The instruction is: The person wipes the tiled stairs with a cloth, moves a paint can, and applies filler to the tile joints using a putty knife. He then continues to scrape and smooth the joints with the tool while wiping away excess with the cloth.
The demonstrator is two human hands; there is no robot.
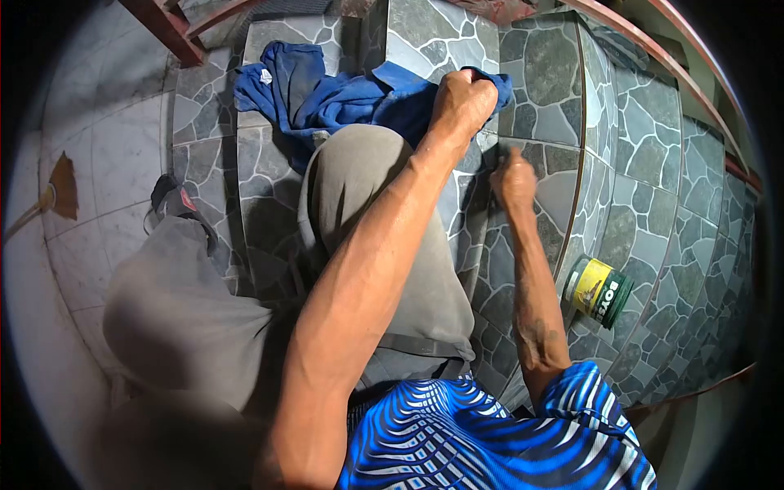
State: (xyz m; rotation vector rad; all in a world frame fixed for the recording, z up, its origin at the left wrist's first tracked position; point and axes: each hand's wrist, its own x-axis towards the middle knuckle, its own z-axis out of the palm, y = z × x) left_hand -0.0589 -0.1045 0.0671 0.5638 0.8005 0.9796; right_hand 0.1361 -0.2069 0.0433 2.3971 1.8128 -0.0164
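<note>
A crumpled blue cloth (351,102) lies across the top of a stone-patterned tiled step. My left hand (464,102) is closed on the cloth's right end, with its knuckles up. Below and to the right of it, my right hand (514,180) is closed just over the tiles, slightly blurred. What its fingers hold, if anything, is hidden. To the right of my right forearm, a green and yellow can (600,291) rests tilted on the tiled steps.
Red metal railings (175,37) run along the top left and the upper right. A broom head (62,189) is on the pale tiled floor (122,155) at the left. My grey-trousered knee (359,163) is just below the cloth. Steps (645,155) curve down at the right.
</note>
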